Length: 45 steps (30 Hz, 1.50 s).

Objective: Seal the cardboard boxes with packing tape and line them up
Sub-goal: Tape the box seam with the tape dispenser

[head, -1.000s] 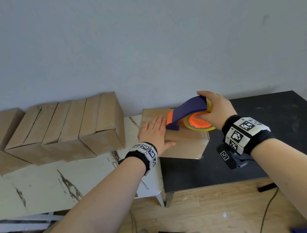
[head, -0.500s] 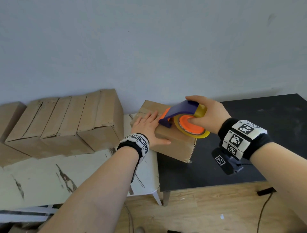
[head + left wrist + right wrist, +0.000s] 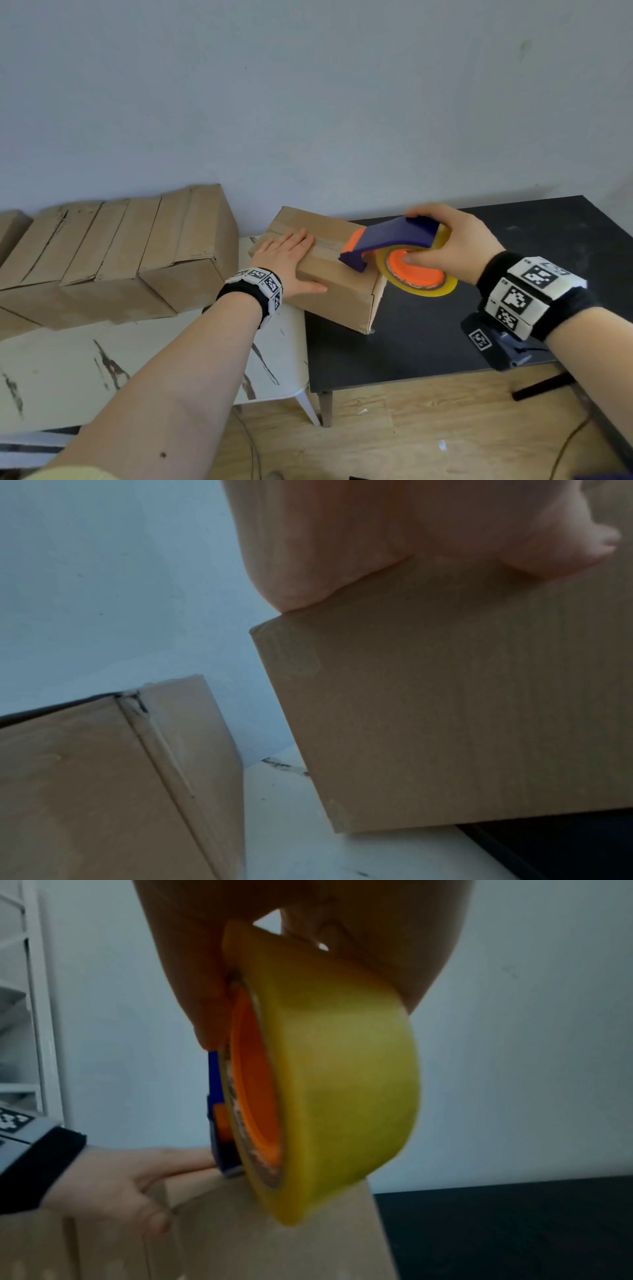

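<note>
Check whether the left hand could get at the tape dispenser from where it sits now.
Probably yes. The left hand lies flat on the box, and the tape dispenser sits just beyond its fingertips on the same box top with nothing between them, though the right hand grips it.

A cardboard box (image 3: 329,274) sits askew across the seam where the white table (image 3: 85,359) meets the black table (image 3: 428,342), its near right corner over the black one's left part. The left hand (image 3: 287,260) lies flat on the box's top, fingers straight along the taped seam, thumb spread down the near side. The right hand (image 3: 455,246) holds a tape dispenser (image 3: 390,240) in its grip, fingers curled over the purple handle and thumb on the orange hub of the yellow tape roll (image 3: 418,274). The dispenser's purple nose touches the box's top at its right end. A row of closed boxes (image 3: 130,250) stands along the white table's far edge by the wall (image 3: 308,102), just left of the askew box and apart from it.
</note>
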Available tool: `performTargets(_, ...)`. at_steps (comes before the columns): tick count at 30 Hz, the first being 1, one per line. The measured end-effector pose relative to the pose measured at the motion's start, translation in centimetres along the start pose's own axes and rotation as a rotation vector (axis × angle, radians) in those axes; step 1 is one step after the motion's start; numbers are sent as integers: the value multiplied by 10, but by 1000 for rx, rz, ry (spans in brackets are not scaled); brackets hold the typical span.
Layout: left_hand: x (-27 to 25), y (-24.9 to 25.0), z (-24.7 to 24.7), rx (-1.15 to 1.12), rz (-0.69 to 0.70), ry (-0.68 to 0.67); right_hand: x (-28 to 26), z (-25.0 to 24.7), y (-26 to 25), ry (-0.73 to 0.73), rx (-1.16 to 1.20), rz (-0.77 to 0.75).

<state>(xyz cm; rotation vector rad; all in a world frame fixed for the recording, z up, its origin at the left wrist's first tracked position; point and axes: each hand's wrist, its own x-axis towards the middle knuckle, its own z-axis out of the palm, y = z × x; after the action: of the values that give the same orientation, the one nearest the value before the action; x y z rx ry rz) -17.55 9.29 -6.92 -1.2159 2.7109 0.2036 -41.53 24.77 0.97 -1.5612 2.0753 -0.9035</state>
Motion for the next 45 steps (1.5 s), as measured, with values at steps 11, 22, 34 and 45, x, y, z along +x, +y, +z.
performTargets(11,-6,57,6,47,47,80,-4,11,0,45,44,5)
performTargets(22,-6,60,5,8,19,44,-11,2,2,74,57,23)
performTargets(34,-7,104,6,-72,-187,131,-12,2,8,92,32,44)
performTargets(45,1,90,0,-166,-43,94,-24,8,12,139,185,91)
